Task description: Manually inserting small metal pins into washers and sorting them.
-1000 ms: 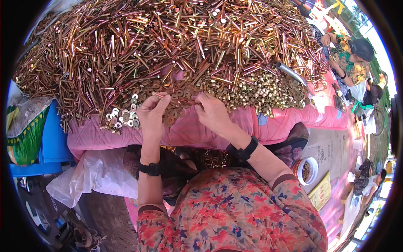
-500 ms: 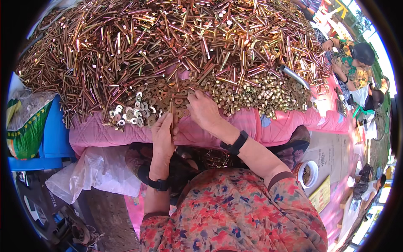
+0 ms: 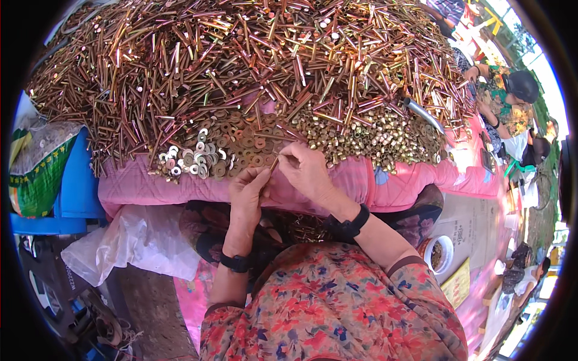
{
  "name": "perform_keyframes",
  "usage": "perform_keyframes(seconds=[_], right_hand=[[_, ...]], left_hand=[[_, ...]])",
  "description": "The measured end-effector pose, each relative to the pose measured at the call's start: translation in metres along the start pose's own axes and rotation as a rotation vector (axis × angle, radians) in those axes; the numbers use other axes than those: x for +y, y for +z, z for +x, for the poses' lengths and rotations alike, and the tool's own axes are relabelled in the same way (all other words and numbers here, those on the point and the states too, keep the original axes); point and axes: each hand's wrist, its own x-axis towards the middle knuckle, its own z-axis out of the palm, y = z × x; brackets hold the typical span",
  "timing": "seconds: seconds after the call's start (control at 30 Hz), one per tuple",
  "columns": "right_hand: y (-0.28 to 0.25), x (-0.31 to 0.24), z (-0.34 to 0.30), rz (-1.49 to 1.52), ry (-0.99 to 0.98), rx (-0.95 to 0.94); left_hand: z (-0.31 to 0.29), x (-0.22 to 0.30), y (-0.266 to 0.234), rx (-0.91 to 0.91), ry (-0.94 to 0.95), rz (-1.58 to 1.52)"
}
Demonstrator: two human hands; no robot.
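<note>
My left hand (image 3: 247, 188) is closed, pinching a slim brass-coloured metal rod (image 3: 274, 165) that slants up toward my right hand. The fingertips of my right hand (image 3: 304, 172) are pressed together at the rod's upper end; whatever small piece they may hold there is hidden. Both hands are above the near edge of a pink quilted cloth (image 3: 150, 188). Just beyond them lie flat round washers (image 3: 248, 141), some silvery, most brass-coloured. To the right of the washers spreads a heap of small brass-coloured nuts (image 3: 373, 141).
A big mound of brass-coloured rods and tubes (image 3: 241, 60) covers the far side. A grey metal tube (image 3: 424, 114) lies at the right. Green sack (image 3: 42, 174) and blue plastic container (image 3: 83, 186) stand left. A white bucket (image 3: 444, 256) is at right; another person (image 3: 509, 99) sits beyond.
Both hands have drawn nearer to me and slightly right, away from the washers. The rod, upright before in my left hand, now tilts toward my right fingers, which have come down to its end.
</note>
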Motion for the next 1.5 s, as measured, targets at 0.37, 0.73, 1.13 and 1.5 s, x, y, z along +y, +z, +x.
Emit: perform_keyframes(seconds=[0.37, 0.73, 1.13, 1.5], right_hand=[[-0.002, 0.002, -0.014, -0.171, -0.156, 0.072], [-0.010, 0.026, 0.047, -0.730, -0.212, -0.077], [-0.024, 0.019, 0.041, -0.250, 0.150, -0.098], [-0.049, 0.013, -0.001, 0.817, 0.690, 0.086]], left_hand=[[0.000, 0.000, 0.006, -0.017, -0.154, -0.214], [0.003, 0.000, 0.008, 0.037, -0.065, -0.244], [-0.003, 0.001, 0.015, 0.096, -0.031, -0.098], [-0.008, -0.005, 0.027, -0.025, 0.089, 0.022]])
